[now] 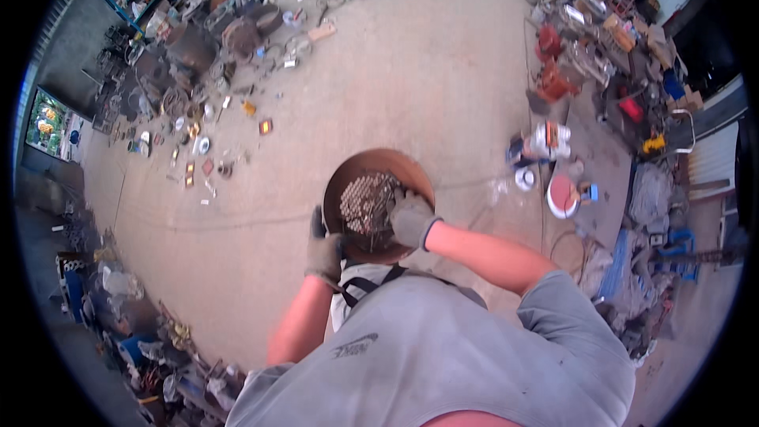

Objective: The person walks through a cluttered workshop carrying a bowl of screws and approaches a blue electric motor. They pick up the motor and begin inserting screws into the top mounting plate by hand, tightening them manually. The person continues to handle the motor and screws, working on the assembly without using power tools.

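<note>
In front of my body is a round, rust-brown tub (414,168) with a deep wall. Inside it sits a packed cluster of pale, round-ended pieces (362,202), with dark thin strands along its right side. Grey gloves cover both hands. My left hand (322,251) is closed on the tub's near left rim, thumb over the edge. My right hand (413,220) reaches in over the right rim, its curled fingers against the strands beside the cluster. What those fingertips hold is hidden.
Scrap metal parts (190,47) pile up at the far left below a blue shelf (126,12). On the right are red castings (553,79), a white bucket with a reddish top (563,194) and a white bottle (549,141). More clutter (170,364) lies at the lower left.
</note>
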{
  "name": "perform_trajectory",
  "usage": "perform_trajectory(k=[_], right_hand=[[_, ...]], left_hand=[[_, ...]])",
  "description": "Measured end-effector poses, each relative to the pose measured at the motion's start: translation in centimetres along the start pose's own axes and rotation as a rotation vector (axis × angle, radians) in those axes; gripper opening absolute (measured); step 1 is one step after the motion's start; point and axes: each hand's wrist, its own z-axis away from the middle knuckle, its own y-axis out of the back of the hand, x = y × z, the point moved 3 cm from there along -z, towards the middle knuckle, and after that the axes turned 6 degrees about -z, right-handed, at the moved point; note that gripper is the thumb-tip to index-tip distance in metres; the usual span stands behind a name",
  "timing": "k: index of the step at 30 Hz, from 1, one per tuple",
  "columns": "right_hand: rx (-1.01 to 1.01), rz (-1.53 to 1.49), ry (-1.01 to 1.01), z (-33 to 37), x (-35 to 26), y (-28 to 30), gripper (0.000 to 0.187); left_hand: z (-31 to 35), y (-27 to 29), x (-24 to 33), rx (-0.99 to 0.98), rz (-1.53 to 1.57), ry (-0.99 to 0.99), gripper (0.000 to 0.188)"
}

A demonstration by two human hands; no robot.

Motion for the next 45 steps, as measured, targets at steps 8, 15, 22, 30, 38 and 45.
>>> perform_trajectory(k=[8,15,22,30,38,45], right_hand=[[0.176,-0.148,-0.041,-22.0,20.5,16.6,0.078],[0.263,-0.133,-0.194,-37.9,41.3,32.6,0.048],[0.097,-0.550,-0.110,-57.9,65.8,34.7,0.035],[0.122,-1.950,-0.155,-74.0,89.5,48.1,0.024],[0.156,-2.696,0.096,-90.7,114.9,61.5,0.019],[0.535,-3.019,-0.009,-97.5,136.6,71.0,0.029]], left_hand=[[-27.6,-12.4,16.3,-0.099,0.029,0.037,0.108],[-52.0,-29.3,33.0,-0.307,-0.073,-0.022,0.099],[-79.9,-44.4,35.0,-0.271,-0.245,0.325,0.108],[-101.0,-60.7,47.8,-0.227,-0.132,0.222,0.109],[-126.4,-80.6,60.9,-0.316,-0.225,0.174,0.103],[-145.2,-105.0,72.7,-0.503,-0.377,0.282,0.102]])
